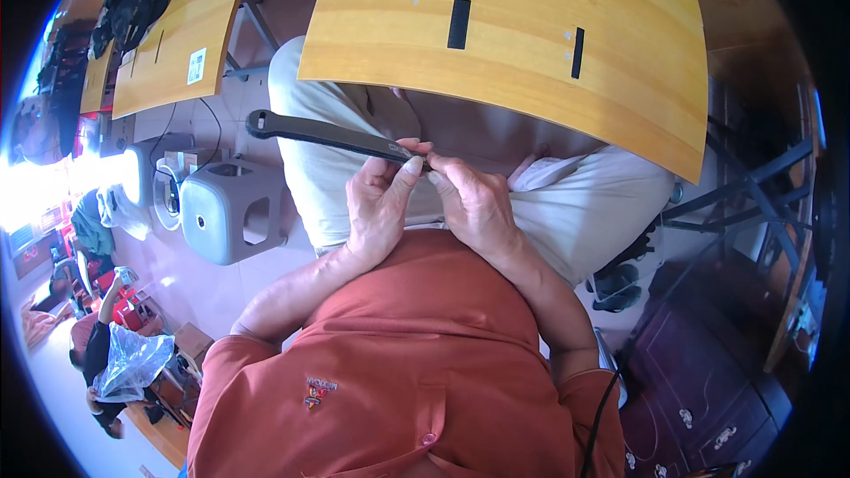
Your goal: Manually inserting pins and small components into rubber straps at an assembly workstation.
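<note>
A long black strap point(323, 132) with a slotted, rounded end reaches out to the left above my lap. Its near end lies between my hands, in front of my belly. My left hand point(379, 199) pinches that end with thumb and fingers. Close against it, my right hand point(474, 204) also has its thumb and fingertips closed on the strap's end. The fingers hide most of what is at that end, so I cannot make out its detail.
A wooden table point(522, 0) stands ahead, with two black strips point(459, 24) on its top. Left are a grey plastic stool point(232, 212) and another table point(181, 53) piled with black items. A co-worker point(102, 358) is at lower left. Dark red drawers point(699, 389) stand at right.
</note>
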{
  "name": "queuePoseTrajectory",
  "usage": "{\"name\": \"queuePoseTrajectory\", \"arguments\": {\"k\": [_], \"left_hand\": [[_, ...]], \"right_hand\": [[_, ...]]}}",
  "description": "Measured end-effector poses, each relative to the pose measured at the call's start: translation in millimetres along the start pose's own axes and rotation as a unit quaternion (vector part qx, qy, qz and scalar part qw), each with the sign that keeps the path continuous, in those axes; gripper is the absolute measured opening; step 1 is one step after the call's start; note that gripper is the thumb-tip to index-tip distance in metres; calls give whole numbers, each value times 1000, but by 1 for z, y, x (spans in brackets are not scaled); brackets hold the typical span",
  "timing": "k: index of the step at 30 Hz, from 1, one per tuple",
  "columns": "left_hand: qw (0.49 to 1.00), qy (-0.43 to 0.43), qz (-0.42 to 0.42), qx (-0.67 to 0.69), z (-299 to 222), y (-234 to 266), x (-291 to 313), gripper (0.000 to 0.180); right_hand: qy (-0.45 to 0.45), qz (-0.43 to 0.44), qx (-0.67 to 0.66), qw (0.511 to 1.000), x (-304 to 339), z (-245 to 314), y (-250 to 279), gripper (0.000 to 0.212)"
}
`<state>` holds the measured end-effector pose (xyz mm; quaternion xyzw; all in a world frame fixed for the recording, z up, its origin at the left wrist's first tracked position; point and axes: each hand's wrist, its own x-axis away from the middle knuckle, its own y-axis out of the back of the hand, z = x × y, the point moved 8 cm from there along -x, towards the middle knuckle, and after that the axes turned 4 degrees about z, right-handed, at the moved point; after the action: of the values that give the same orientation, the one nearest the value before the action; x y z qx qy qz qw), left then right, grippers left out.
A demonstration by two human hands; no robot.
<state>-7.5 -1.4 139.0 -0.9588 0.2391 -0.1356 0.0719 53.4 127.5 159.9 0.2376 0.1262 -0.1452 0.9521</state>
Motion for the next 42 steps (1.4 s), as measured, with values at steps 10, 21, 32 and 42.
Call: {"name": "queuePoseTrajectory", "arguments": {"k": [10, 21, 32, 42], "left_hand": [[993, 75, 74, 49, 11, -1, -4, 31], [951, 49, 159, -261, -19, -1, -7, 29], [877, -80, 337, -332, -33, -4, -12, 34], [889, 91, 378, -244, -21, -2, -20, 32]], "right_hand": [[-85, 66, -107, 988, 1, -18, 2, 13], [-8, 118, -4, 993, -11, 9, 14, 22], [96, 268, 124, 950, -18, 31, 8, 34], [94, 245, 87, 961, -20, 28, 5, 26]]}}
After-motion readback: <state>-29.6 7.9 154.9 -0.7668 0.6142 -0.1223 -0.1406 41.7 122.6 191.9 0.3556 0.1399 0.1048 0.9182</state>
